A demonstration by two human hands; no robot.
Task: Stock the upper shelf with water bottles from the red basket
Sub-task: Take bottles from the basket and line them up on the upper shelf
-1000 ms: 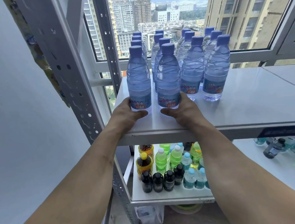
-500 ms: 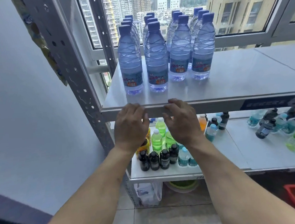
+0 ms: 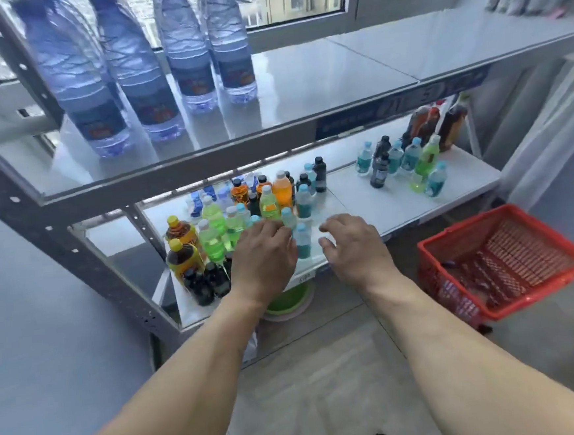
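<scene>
Several clear blue water bottles (image 3: pixel 137 81) stand in rows at the left end of the white upper shelf (image 3: pixel 319 77). The red basket (image 3: pixel 508 258) sits on the floor at the right, below the shelves, with little visible inside it. My left hand (image 3: pixel 264 257) and my right hand (image 3: pixel 353 246) hang side by side in the air in front of the lower shelf, palms down, fingers loosely spread, holding nothing. Both are well below the upper shelf and left of the basket.
The lower shelf (image 3: pixel 381 206) carries many small drink bottles (image 3: pixel 237 217) in green, orange, dark and teal, in two groups. A perforated grey upright (image 3: pixel 56 232) runs down the left. A green bowl (image 3: pixel 285 303) lies under the shelving on the tiled floor.
Both hands let go of two front water bottles on the upper shelf and dropped down to the lower shelf's level. The view tilted down and right, bringing the red basket into sight.
</scene>
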